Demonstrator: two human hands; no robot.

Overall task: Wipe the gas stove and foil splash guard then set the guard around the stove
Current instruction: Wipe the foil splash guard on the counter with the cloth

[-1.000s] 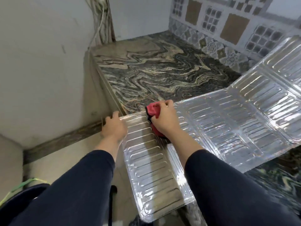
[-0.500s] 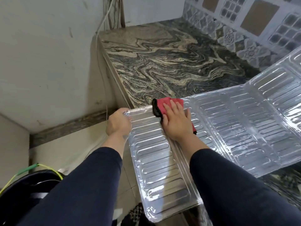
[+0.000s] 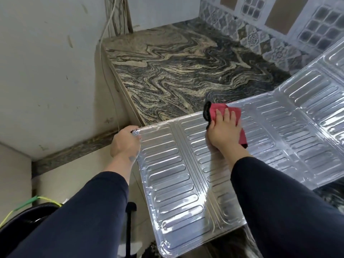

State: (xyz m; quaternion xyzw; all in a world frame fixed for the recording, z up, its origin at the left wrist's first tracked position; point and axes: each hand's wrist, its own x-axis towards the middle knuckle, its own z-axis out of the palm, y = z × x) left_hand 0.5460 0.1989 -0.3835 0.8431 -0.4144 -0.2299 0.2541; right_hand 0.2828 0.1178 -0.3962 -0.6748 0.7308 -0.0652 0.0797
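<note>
The ribbed foil splash guard point(image 3: 279, 138) lies unfolded across the marbled counter point(image 3: 173, 71), and its left panel hangs out past the counter's edge over the floor. My left hand point(image 3: 125, 144) grips the far left corner of that panel. My right hand point(image 3: 224, 132) lies flat on a red cloth with a dark trim point(image 3: 214, 110) and presses it onto the guard near its far edge, at the fold beside the left panel. No gas stove is in view.
A patterned tile wall point(image 3: 279, 25) runs behind the counter on the right. White wall and hanging cables point(image 3: 109, 34) stand at the left. A black bucket point(image 3: 28, 216) with a green and yellow cord sits on the floor at bottom left.
My right hand has slid the red cloth to the right along the guard's far edge and flattened on it. My left hand has closed on the guard's left corner.
</note>
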